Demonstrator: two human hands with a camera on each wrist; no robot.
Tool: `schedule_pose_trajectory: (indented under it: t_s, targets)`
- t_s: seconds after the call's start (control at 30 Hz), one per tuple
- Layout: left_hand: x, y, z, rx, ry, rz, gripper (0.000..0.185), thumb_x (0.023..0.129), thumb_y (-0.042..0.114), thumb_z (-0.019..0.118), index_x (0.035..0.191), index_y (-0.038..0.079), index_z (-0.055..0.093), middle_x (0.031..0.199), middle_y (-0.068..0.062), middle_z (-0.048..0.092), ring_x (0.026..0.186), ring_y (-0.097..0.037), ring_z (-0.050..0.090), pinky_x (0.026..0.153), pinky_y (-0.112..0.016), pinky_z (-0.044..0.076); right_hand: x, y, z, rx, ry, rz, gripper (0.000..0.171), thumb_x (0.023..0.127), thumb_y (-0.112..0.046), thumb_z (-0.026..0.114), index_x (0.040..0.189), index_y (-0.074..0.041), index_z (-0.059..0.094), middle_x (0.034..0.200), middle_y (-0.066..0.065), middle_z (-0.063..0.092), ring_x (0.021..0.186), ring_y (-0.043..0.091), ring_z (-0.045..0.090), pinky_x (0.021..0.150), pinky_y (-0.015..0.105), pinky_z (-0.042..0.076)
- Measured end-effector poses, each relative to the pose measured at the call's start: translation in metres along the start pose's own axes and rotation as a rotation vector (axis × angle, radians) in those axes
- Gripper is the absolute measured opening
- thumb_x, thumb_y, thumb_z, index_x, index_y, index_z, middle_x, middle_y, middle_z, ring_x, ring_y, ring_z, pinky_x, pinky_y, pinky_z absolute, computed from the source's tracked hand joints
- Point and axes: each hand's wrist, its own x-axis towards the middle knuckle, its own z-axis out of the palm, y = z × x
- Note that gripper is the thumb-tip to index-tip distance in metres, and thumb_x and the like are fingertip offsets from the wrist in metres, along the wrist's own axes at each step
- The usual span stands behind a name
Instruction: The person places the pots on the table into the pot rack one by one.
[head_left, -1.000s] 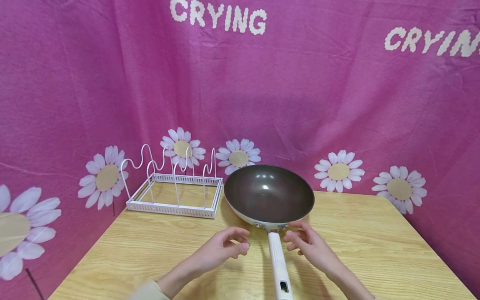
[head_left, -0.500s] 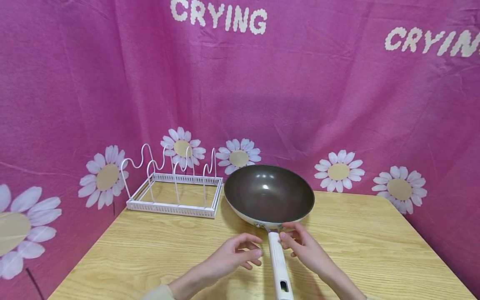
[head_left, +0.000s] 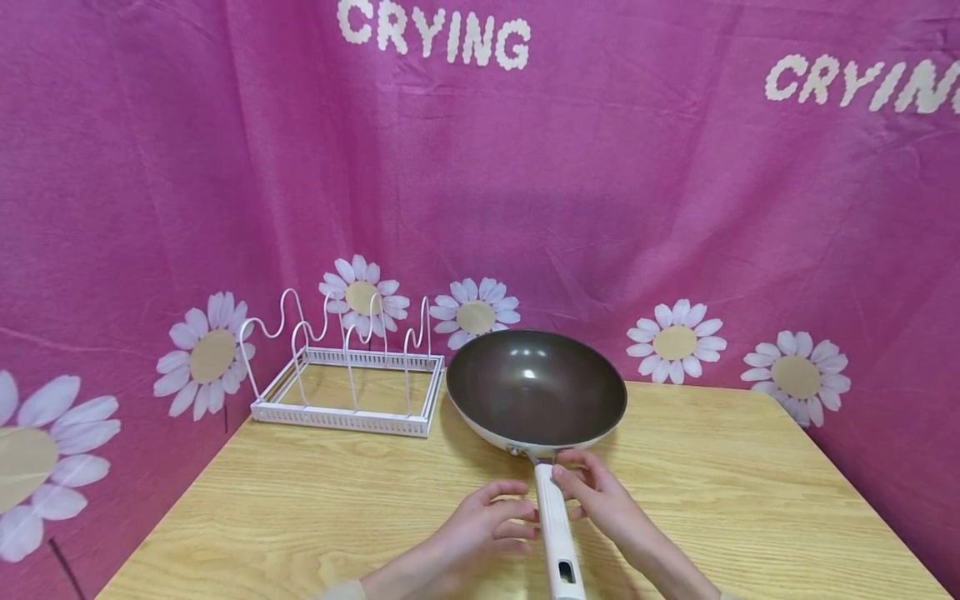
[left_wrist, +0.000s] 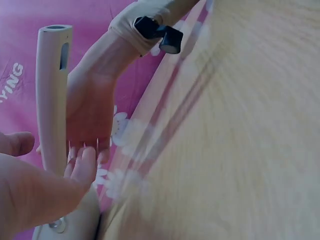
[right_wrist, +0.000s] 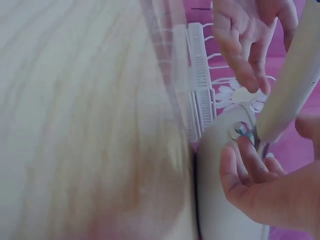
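A dark-lined frying pan (head_left: 536, 387) sits on the wood-grain desk (head_left: 750, 475), its bowl facing up and its pale handle (head_left: 557, 533) pointing back towards the person, with an oblong hole near the end. Both hands are at that handle, one on each side. The left hand (head_left: 487, 525) is on its left, fingers parted and loosely bent, the tips just beside the handle; a little blur softens them. The right hand (head_left: 607, 504) is higher up, by the neck where handle meets pan, its thumb at the handle's edge and its fingers spread and relaxed – whether the thumb actually touches, I cannot tell. Neither hand is wrapped round the handle. Left of the pan, just beside it, stands a white wire rack (head_left: 341, 418) with a slotted rectangular base and a row of wavy upright dividers. Behind everything hangs a magenta cloth (head_left: 600, 183) printed with white daisies (head_left: 677, 342) and the word CRYING in pale letters. A small black device (left_wrist: 160, 34) is strapped at the right wrist.
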Motion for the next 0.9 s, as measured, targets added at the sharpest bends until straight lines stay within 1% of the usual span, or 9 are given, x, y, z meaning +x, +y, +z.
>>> schedule_pose_trajectory:
  t_s: [0.13,0.23,0.33,0.4,0.47,0.57,0.77,0.83,0.9]
  targets:
    - [0.0,-0.006,0.007,-0.051,-0.037,-0.038,0.046,0.095,0.02,0.06,0.132,-0.001,0.043,0.101,-0.007,0.065,0.083,-0.014,0.069,0.089,-0.038,0.059,0.002,0.003,0.005,0.091,0.042,0.041,0.043,0.1,-0.024,0.056,0.13,0.004,0.042,0.11,0.012,0.064,0.094,0.015,0.061,0.076,0.031,0.055]
    - [-0.002,-0.006,0.01,-0.089,-0.098,-0.054,0.047,0.096,0.021,0.058,0.134,-0.002,0.042,0.103,-0.005,0.063,0.083,-0.013,0.067,0.087,-0.035,0.058,0.003,0.005,0.006,0.123,0.04,0.05,0.046,0.1,-0.025,0.055,0.133,0.003,0.039,0.113,0.014,0.064,0.094,0.015,0.062,0.078,0.03,0.055]
    - [-0.003,-0.004,0.013,-0.124,-0.183,-0.075,0.052,0.098,0.023,0.056,0.139,-0.006,0.041,0.108,-0.004,0.064,0.088,-0.012,0.065,0.086,-0.03,0.057,0.004,0.006,0.008,0.135,0.046,0.058,0.048,0.099,-0.026,0.056,0.134,0.002,0.038,0.115,0.014,0.064,0.095,0.014,0.062,0.079,0.03,0.053]
    - [-0.005,-0.002,0.016,-0.136,-0.242,-0.089,0.053,0.099,0.024,0.055,0.141,-0.006,0.042,0.111,-0.005,0.066,0.094,-0.014,0.066,0.088,-0.029,0.056,0.005,0.006,0.01,0.14,0.057,0.064,0.05,0.098,-0.028,0.058,0.134,0.001,0.038,0.115,0.015,0.065,0.094,0.015,0.063,0.081,0.03,0.052]
    - [-0.006,-0.001,0.019,-0.146,-0.286,-0.096,0.053,0.099,0.024,0.054,0.142,-0.004,0.042,0.112,-0.006,0.067,0.1,-0.017,0.068,0.092,-0.031,0.056,0.006,0.004,0.012,0.15,0.068,0.079,0.053,0.097,-0.03,0.06,0.135,-0.001,0.038,0.115,0.015,0.065,0.094,0.015,0.062,0.082,0.03,0.051]
    - [-0.007,-0.001,0.025,-0.158,-0.322,-0.096,0.049,0.099,0.02,0.055,0.141,-0.001,0.042,0.108,-0.008,0.069,0.103,-0.021,0.069,0.096,-0.036,0.055,0.006,0.002,0.014,0.186,0.072,0.102,0.059,0.095,-0.032,0.063,0.137,-0.002,0.034,0.115,0.015,0.065,0.092,0.017,0.063,0.082,0.03,0.05]
    - [-0.005,0.0,0.033,-0.214,-0.328,-0.124,0.038,0.094,0.008,0.054,0.129,0.0,0.042,0.096,-0.007,0.066,0.09,-0.019,0.071,0.098,-0.044,0.055,0.005,0.002,0.015,0.239,0.023,0.096,0.068,0.094,-0.028,0.065,0.142,-0.005,0.023,0.111,0.011,0.069,0.09,0.017,0.066,0.083,0.029,0.05]
    - [-0.004,0.001,0.034,-0.218,-0.321,-0.143,0.038,0.092,0.006,0.053,0.127,0.001,0.04,0.093,-0.006,0.063,0.086,-0.017,0.071,0.094,-0.042,0.057,0.004,0.001,0.015,0.233,-0.008,0.078,0.067,0.094,-0.027,0.065,0.142,-0.006,0.023,0.111,0.012,0.069,0.092,0.017,0.066,0.084,0.029,0.05]
    - [-0.003,0.002,0.036,-0.208,-0.312,-0.152,0.04,0.09,0.005,0.052,0.126,0.0,0.037,0.089,-0.005,0.061,0.082,-0.016,0.069,0.088,-0.038,0.06,0.003,0.001,0.015,0.211,-0.041,0.054,0.064,0.094,-0.027,0.065,0.142,-0.007,0.028,0.11,0.011,0.068,0.092,0.018,0.065,0.085,0.03,0.049]
